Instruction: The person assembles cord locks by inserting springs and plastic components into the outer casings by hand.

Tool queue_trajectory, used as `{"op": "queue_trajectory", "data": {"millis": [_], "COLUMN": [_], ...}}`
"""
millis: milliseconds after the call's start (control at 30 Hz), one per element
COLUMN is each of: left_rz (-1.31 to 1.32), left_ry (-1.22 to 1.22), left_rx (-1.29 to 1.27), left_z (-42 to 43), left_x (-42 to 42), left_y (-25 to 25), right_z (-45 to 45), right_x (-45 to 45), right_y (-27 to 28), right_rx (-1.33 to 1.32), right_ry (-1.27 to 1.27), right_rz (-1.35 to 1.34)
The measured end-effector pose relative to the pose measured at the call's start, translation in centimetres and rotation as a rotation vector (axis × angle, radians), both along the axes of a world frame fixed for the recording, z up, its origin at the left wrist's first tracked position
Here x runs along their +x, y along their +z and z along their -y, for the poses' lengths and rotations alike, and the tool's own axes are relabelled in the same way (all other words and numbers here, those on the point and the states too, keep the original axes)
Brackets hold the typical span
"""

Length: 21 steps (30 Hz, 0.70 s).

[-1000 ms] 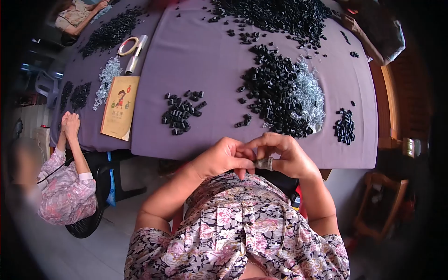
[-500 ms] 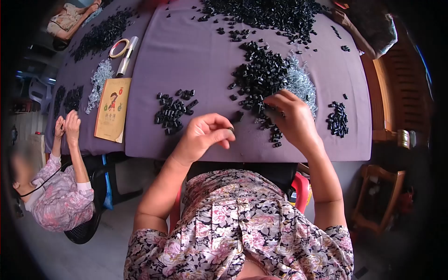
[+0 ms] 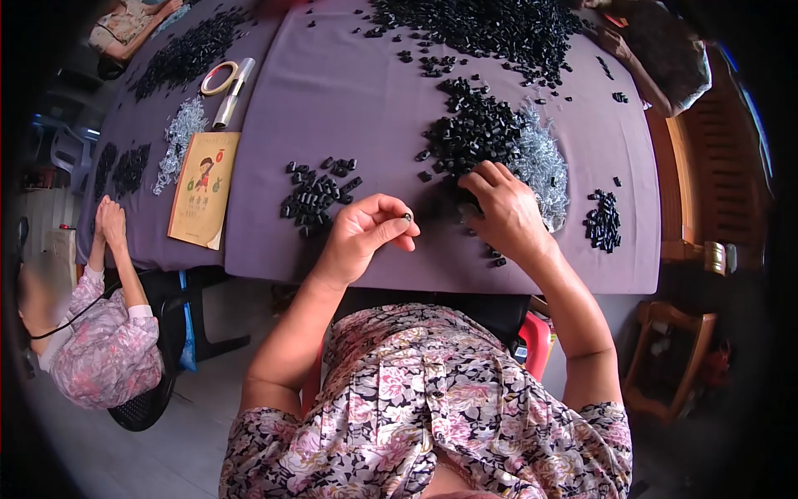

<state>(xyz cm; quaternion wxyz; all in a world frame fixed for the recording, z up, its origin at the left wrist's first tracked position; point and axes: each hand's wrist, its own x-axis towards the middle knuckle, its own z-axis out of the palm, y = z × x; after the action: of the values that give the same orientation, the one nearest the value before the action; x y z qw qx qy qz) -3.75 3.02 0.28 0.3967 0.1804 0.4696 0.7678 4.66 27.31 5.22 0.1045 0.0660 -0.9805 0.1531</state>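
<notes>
Pinched between the thumb and forefinger of my left hand [image 3: 359, 239] is a small black plastic piece [image 3: 407, 217], held above the table's front part. My right hand [image 3: 509, 208] reaches down at the near edge of a heap of black plastic pieces [image 3: 475, 125], its fingers curled together. Whatever lies between those fingertips is hidden. Against the heap's right side is a pile of thin, clear or silvery small parts [image 3: 544, 162]. A smaller group of black pieces [image 3: 316, 195] lies left of my left hand, and another group [image 3: 603, 221] sits beyond my right hand.
A purple cloth [image 3: 332, 91] covers the table. On the left are a yellow booklet [image 3: 202, 191], a tape roll [image 3: 219, 78] and a shiny tube [image 3: 235, 91]. A larger black heap [image 3: 482, 33] lies at the back. Other people sit at the left and far right.
My right hand has moved slightly down and left, its fingers closing in at the heap's edge. A black piece seen between my hands no longer shows. My left hand keeps its pinch.
</notes>
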Motion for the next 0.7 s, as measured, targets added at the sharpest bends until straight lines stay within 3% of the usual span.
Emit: {"op": "queue_trajectory", "data": {"millis": [100,200,267,333,433,600,700], "left_rz": [0.013,0.027,0.034,0.039,0.059,0.067,0.092], "left_ry": [-0.005,-0.007,-0.013,-0.009,-0.011,-0.014,-0.047], "left_rx": [0.014,0.008,0.016,0.031,0.04,-0.013,0.004], "left_z": [0.0,0.2,0.0,0.0,0.1,0.1,0.1], "left_x": [-0.1,-0.2,-0.2,-0.2,-0.2,0.1,0.1], "left_y": [0.0,-0.1,-0.2,-0.5,-0.4,-0.2,-0.2], "right_z": [-0.5,-3.4,-4.3,-3.7,-3.4,-1.0,-0.3], "right_x": [0.4,0.8,0.4,0.4,-0.9,-3.7,-9.2], "right_y": [0.4,0.1,0.2,0.7,1.2,4.1,5.7], "right_rx": [-0.364,-1.413,-1.81,-2.064,-2.106,-1.881,-1.514], "right_ry": [-0.073,0.037,0.218,0.171,-0.081,-0.012,-0.095], "right_rz": [0.014,0.056,0.022,0.025,0.099,0.47,0.603]}}
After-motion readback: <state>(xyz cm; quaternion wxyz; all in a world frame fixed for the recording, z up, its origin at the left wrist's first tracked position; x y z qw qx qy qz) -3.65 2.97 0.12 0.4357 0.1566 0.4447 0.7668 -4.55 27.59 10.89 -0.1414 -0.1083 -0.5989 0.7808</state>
